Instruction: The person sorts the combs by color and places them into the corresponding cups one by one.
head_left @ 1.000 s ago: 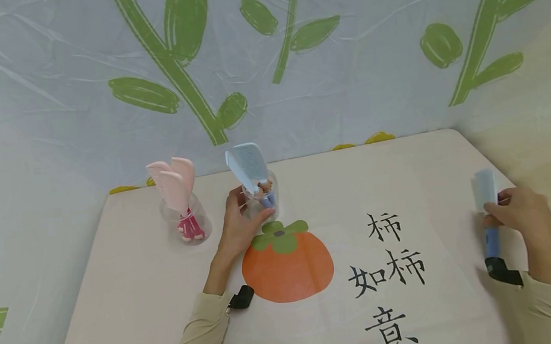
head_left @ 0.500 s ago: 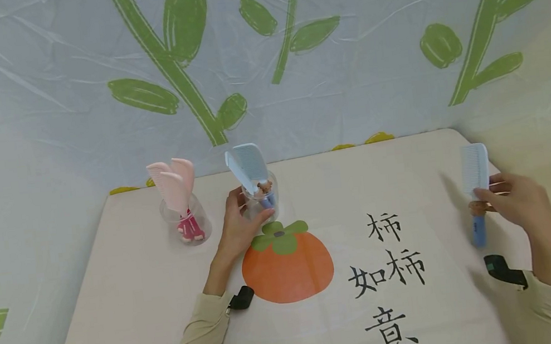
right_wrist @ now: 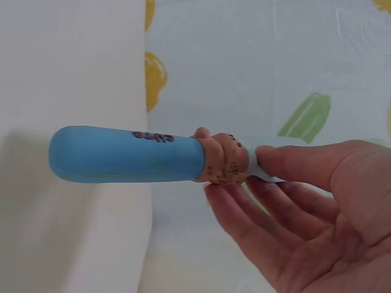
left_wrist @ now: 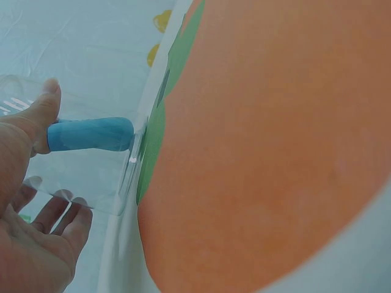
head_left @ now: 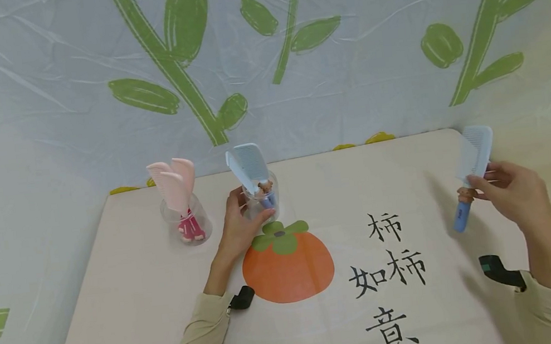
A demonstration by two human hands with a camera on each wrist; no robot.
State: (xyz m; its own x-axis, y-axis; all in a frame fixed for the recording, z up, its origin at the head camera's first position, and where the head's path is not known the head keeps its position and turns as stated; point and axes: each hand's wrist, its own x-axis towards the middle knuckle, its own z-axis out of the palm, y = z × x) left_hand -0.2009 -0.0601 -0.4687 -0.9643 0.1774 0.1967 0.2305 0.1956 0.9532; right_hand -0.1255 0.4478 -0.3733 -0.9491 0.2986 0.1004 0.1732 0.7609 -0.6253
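Note:
My right hand (head_left: pixel 516 188) pinches a light blue comb (head_left: pixel 476 151) near the neck, above the table's right side. Its blue handle (right_wrist: pixel 128 155) points down and left, with a brown molded figure where handle and teeth meet. My left hand (head_left: pixel 240 223) grips a clear jar (head_left: pixel 275 208) at the back of the table, thumb and fingers around its wall. Light blue combs (head_left: pixel 250 162) stand in that jar, teeth up. Through the clear wall a blue handle (left_wrist: pixel 91 134) shows in the left wrist view.
Left of my left hand stands another clear jar (head_left: pixel 165 210) with several pink combs (head_left: pixel 175 189). The table (head_left: pixel 132 299) bears a printed orange persimmon (head_left: pixel 288 271) and black characters (head_left: pixel 387 272). A flowered cloth (head_left: pixel 348 91) hangs behind the table.
My right hand has raised the blue comb off the table and carried it slightly left and back, tilting it. My left hand and the jars have stayed put.

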